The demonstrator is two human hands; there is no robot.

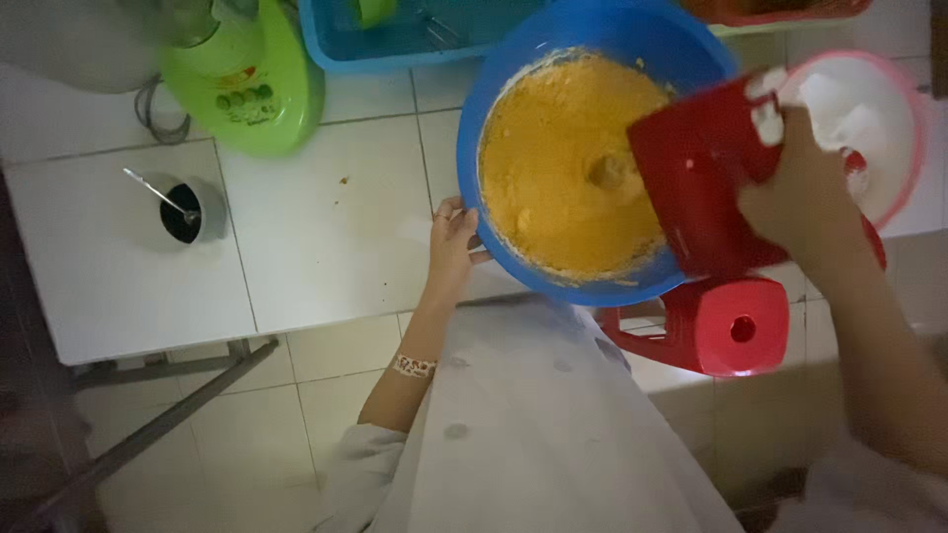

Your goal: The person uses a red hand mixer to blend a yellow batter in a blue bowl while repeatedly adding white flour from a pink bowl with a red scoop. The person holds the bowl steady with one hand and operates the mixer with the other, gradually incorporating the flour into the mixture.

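The left hand (452, 237) grips the blue bowl (494, 118) rim. The right hand (795, 188) holds the red hand mixer (696, 178) in the orange batter (563, 158).

blue bowl (513, 89) (orange batter (563, 168)), red mixer (696, 188)

Only one view on my end, the head cam, no second view to share anything with. It looked almost straight down from above the wearer's chest, with the white garment (533, 415) filling the bottom centre. Close range: the blue bowl (494, 148) sat just under the lens at upper centre, with the right hand (800, 188) big and soft-focus at the right edge. Far side of the white tiled counter (326, 217) ran along the top of frame, cropped. Floor tiles (326, 385) showed lower left. Picture was dim and a bit blurred.
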